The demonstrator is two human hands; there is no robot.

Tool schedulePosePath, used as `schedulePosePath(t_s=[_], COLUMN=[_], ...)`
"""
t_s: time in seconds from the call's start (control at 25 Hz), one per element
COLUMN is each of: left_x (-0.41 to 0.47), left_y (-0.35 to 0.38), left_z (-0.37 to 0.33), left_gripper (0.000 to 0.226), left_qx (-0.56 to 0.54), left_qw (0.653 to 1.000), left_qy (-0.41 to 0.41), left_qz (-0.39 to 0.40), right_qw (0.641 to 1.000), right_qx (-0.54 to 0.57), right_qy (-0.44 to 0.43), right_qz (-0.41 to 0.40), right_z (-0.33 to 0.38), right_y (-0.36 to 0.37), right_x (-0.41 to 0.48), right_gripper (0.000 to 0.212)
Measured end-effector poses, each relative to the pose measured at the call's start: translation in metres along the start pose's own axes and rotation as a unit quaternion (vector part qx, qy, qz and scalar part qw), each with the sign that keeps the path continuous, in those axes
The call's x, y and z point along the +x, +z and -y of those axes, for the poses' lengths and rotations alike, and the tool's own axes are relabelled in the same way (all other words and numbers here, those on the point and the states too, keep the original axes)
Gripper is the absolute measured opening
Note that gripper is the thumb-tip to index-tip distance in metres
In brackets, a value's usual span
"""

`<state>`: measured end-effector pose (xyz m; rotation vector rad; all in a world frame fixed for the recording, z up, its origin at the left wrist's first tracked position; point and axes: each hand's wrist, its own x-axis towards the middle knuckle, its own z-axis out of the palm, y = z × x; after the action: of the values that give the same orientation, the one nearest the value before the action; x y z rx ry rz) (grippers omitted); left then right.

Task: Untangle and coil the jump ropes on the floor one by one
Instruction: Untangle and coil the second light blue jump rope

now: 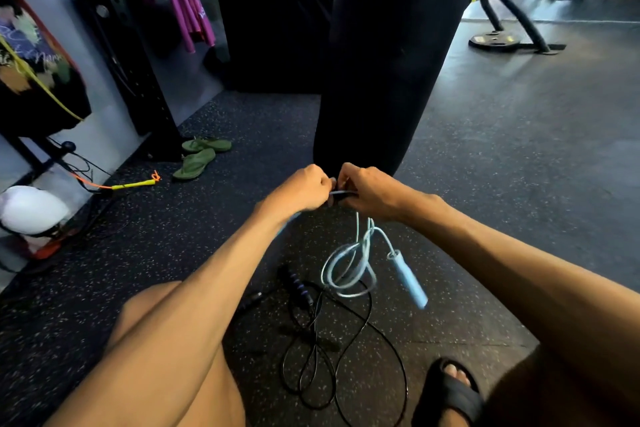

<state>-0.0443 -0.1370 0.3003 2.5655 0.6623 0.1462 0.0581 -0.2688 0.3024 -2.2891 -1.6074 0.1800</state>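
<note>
Both hands are up in front of the punching bag (391, 45), fists almost touching. The left hand (301, 189) is curled tight and so is the right hand (367, 192), both pinching a short dark piece between them, which looks like part of a rope, though exactly what it is can't be made out. Below the right hand hangs the light blue jump rope (349, 267), looped over itself in a loose knot, with its blue handle (408, 279) dangling free just right of the loops.

Down on the floor (502, 149), directly under that hanging tangle, the black jump rope (322, 340) lies in a sprawl of thin loops, its ribbed handle (296, 282) at the top end. The blue loops seem to brush the black cord, and whether the two are caught together is unclear.

The step in hand looks like working the blue rope loose. Best bet is to keep one hand as the anchor, feed the handle back through the loop with the other, and lift the rope clear of the black one so it doesn't snag.

The bag hangs close behind the hands, limiting forward room. Left of the bag sit green flip-flops (201, 156), and further left a yellow-handled rope (133, 184). A sandalled foot (450, 392) rests right of the black cord, near enough to pin it.
</note>
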Motion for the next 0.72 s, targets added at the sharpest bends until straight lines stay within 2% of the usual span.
schedulePosePath(t_s=[0.08, 0.2, 0.4, 0.48, 0.72], left_x=[0.0, -0.006, -0.005, -0.004, 0.007], left_y=[0.0, -0.001, -0.012, -0.015, -0.021], left_z=[-0.001, 0.002, 0.015, 0.014, 0.044], left_gripper=[0.045, 0.045, 0.042, 0.044, 0.043], left_qx=[-0.057, -0.245, -0.41, -0.456, -0.491], left_qw=[0.997, 0.963, 0.906, 0.887, 0.828], left_qy=[-0.016, -0.039, -0.017, -0.054, -0.207], left_qz=[0.058, 0.102, 0.102, 0.058, -0.174], right_qw=[0.999, 0.999, 0.996, 0.996, 0.997], right_qx=[-0.034, -0.028, 0.044, 0.058, 0.032], right_qy=[0.018, 0.033, 0.042, 0.041, 0.062], right_qz=[0.009, 0.02, 0.064, 0.053, -0.02], right_z=[-0.008, -0.02, -0.026, -0.023, -0.034], right_y=[0.005, 0.008, 0.017, 0.02, 0.014], right_x=[-0.002, -0.005, -0.005, -0.003, -0.001], right_gripper=[0.02, 0.014, 0.007, 0.006, 0.006])
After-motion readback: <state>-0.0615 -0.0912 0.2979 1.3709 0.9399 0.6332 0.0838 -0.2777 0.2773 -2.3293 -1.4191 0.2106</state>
